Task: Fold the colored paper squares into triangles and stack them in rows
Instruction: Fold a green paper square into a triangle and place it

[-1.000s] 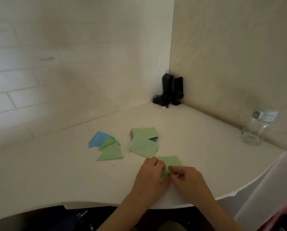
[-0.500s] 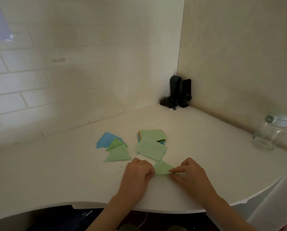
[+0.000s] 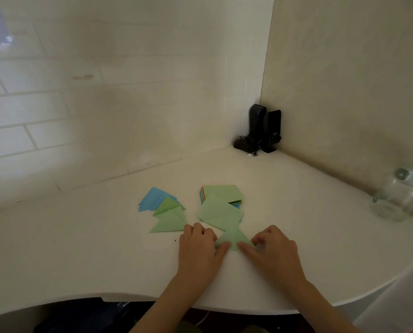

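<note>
Pressing down on a green folded triangle [image 3: 234, 237], both hands are now working a sheet that was still a loose, half-turned piece a second ago; it is lying flatter and reads as a clear triangle with its apex pointing away from the person. The left hand [image 3: 198, 246] is sitting on the triangle's left corner with curled fingers, its thumb laid across the near edge. The right hand [image 3: 272, 248] is pinning the right corner, fingers bent, thumb reaching inward along the same edge.

Just beyond the hands, a loose green square [image 3: 221, 213] is lying askew, almost touching the triangle's tip and overlapping the stack of coloured squares [image 3: 222, 193] behind it. Beyond the left hand, and to its left, finished green triangles [image 3: 168, 219] are overlapping in a row, with blue triangles [image 3: 155, 198] fanned out behind them. Far beyond the hands, in the corner, black speakers [image 3: 263, 129] are standing upright. Well off to the right of the right hand a clear jar [image 3: 392, 200] is lying against the wall. Everything is resting on a white counter [image 3: 80, 248].
</note>
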